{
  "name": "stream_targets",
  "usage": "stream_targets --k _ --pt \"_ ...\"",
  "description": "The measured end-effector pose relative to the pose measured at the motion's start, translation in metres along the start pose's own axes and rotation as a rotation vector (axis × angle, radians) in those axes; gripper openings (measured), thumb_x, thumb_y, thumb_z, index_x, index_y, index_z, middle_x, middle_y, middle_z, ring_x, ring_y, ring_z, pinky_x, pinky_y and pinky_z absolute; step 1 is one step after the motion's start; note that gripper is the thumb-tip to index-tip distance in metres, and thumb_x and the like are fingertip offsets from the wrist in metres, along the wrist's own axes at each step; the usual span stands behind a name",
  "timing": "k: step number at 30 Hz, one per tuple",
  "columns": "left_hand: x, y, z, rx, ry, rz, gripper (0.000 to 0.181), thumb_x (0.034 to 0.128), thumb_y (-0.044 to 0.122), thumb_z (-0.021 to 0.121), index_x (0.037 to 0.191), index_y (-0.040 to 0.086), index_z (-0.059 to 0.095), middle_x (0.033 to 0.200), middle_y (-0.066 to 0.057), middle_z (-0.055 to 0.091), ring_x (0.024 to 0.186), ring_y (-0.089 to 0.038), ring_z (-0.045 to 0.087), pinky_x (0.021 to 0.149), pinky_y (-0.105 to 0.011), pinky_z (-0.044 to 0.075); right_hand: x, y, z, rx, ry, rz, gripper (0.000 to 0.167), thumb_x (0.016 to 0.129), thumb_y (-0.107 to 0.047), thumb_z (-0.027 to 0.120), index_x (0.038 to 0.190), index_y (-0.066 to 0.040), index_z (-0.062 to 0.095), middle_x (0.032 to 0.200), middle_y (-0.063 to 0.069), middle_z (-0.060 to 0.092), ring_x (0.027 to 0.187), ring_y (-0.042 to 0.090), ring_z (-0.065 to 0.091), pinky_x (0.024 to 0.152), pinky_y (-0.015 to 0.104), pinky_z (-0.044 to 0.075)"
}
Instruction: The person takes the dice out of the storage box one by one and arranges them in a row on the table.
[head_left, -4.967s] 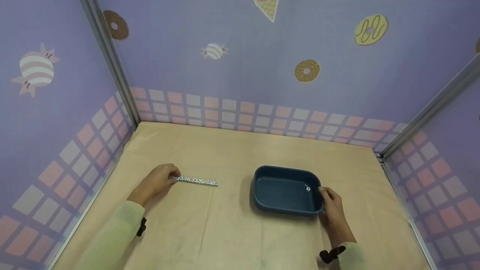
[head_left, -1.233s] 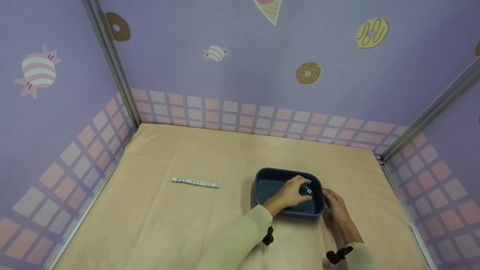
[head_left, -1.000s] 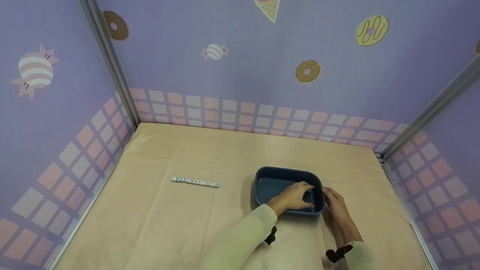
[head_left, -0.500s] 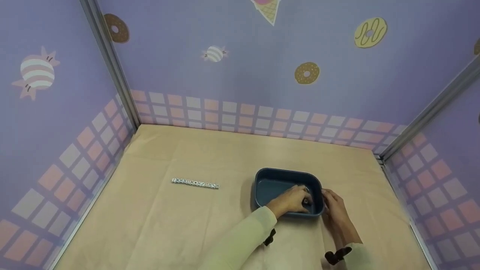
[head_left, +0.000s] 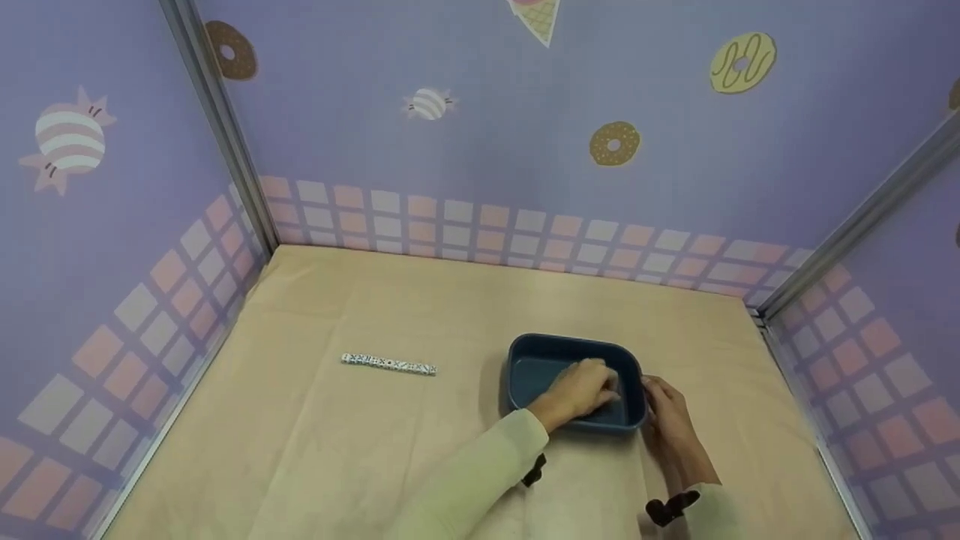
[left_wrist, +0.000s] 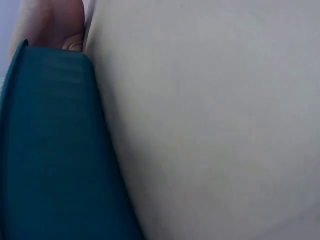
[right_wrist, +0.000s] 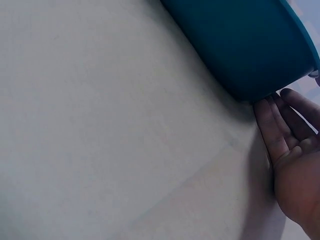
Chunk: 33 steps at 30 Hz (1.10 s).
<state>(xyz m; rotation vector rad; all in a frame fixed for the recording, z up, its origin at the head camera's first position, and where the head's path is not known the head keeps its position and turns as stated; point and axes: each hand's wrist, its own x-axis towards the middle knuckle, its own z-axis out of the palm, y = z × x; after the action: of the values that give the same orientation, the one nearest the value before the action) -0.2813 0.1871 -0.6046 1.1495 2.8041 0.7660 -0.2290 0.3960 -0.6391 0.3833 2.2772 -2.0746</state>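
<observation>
A dark blue rectangular plastic bin (head_left: 536,375) sits right of centre in the head view. My left hand (head_left: 576,388) reaches down inside it, fingers bent toward the thumb around a small white die, which the fingers hide. At the bin's right end, my right hand (head_left: 673,416) holds the wall, thumb by the rim. In the right wrist view the fingers of that right hand (right_wrist: 295,150) lie against the bin's (right_wrist: 240,45) lower end. The bin's side (left_wrist: 55,145) fills the left of the left wrist view. A straight row of white dice (head_left: 388,364) lies left of the bin.
A beige cloth (head_left: 360,450) covers the table. Purple printed walls (head_left: 480,112) close off the back and both sides, with metal posts (head_left: 225,135) at the corners.
The left hand has gone from the left end of the dice row into the bin, and its fingers have closed over the die. The right hand stays at the bin's end.
</observation>
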Motion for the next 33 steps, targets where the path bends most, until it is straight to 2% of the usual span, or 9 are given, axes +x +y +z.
stream_targets --k 4,7,9,12,16,19,25,29,33 --pt "-0.012 -0.002 -0.036 -0.193 0.081 0.03 0.011 0.0994 0.028 0.077 0.101 0.017 0.078 0.098 0.004 0.063 0.084 -0.002 0.057 0.07 -0.012 0.047 0.002 -0.003 0.002 -0.034 0.004 0.007 0.05 0.115 -0.039 0.046 0.146 -0.001 0.059 0.153 0.012 0.055 0.138 0.015 0.05 0.107 0.023 0.043" --pt "-0.026 -0.008 -0.069 -0.314 0.074 0.064 0.009 0.1016 0.019 0.075 0.107 0.012 0.078 0.105 0.0 0.065 0.09 -0.002 0.063 0.077 -0.011 0.051 0.003 -0.005 0.002 -0.042 0.014 0.009 0.051 0.115 -0.039 0.046 0.147 0.0 0.058 0.153 0.014 0.055 0.14 0.018 0.049 0.11 0.027 0.041" --pt "-0.037 -0.016 -0.09 -0.333 0.06 0.082 0.01 0.1029 0.015 0.073 0.11 0.009 0.078 0.108 -0.002 0.066 0.094 -0.004 0.065 0.081 -0.012 0.053 0.003 -0.005 0.002 -0.041 0.018 0.006 0.051 0.115 -0.037 0.046 0.147 0.001 0.057 0.153 0.017 0.054 0.143 0.022 0.048 0.117 0.034 0.038" --pt "-0.06 -0.038 -0.116 -0.297 0.06 0.089 0.011 0.1038 0.013 0.071 0.11 0.009 0.078 0.107 -0.001 0.066 0.095 -0.006 0.066 0.083 -0.016 0.055 0.004 -0.004 0.001 -0.044 0.015 0.011 0.05 0.116 -0.034 0.044 0.147 0.003 0.056 0.154 0.018 0.053 0.145 0.023 0.046 0.121 0.039 0.034" --pt "-0.096 -0.083 -0.144 -0.239 0.096 0.063 0.01 0.1021 0.011 0.072 0.108 0.005 0.077 0.104 -0.004 0.066 0.095 -0.014 0.068 0.084 -0.026 0.059 -0.001 -0.01 0.003 -0.047 0.017 0.032 0.047 0.116 -0.031 0.044 0.144 0.003 0.059 0.151 0.018 0.055 0.139 0.021 0.05 0.111 0.028 0.041" --pt "-0.125 -0.12 -0.16 -0.217 0.122 0.001 0.009 0.1011 0.007 0.072 0.107 0.003 0.076 0.104 -0.006 0.066 0.097 -0.021 0.069 0.085 -0.035 0.061 -0.012 -0.02 0.004 -0.035 0.011 0.042 0.045 0.115 -0.03 0.046 0.143 0.004 0.06 0.148 0.018 0.057 0.132 0.019 0.053 0.102 0.022 0.045" --pt "-0.186 -0.188 -0.187 -0.174 0.143 -0.148 0.008 0.0991 0.001 0.072 0.107 0.0 0.075 0.107 -0.009 0.066 0.099 -0.027 0.068 0.087 -0.04 0.061 -0.011 -0.013 0.0 0.033 0.013 0.02 0.044 0.116 -0.027 0.046 0.139 0.008 0.059 0.141 0.02 0.058 0.128 0.023 0.053 0.104 0.027 0.043" --pt "-0.221 -0.225 -0.201 -0.051 0.145 -0.237 0.009 0.0972 0.001 0.074 0.106 -0.001 0.076 0.105 -0.01 0.067 0.099 -0.03 0.068 0.087 -0.043 0.059 -0.004 -0.002 0.0 0.047 0.037 0.001 0.045 0.115 -0.031 0.048 0.138 0.006 0.06 0.137 0.016 0.06 0.125 0.021 0.053 0.105 0.027 0.041" --pt "-0.253 -0.252 -0.213 0.07 0.11 -0.298 0.01 0.0948 0.0 0.076 0.105 0.0 0.076 0.101 -0.009 0.067 0.096 -0.03 0.067 0.086 -0.047 0.058 -0.002 0.0 0.004 0.032 0.046 0.0 0.047 0.115 -0.034 0.048 0.138 0.005 0.061 0.137 0.016 0.06 0.124 0.021 0.052 0.105 0.029 0.041"
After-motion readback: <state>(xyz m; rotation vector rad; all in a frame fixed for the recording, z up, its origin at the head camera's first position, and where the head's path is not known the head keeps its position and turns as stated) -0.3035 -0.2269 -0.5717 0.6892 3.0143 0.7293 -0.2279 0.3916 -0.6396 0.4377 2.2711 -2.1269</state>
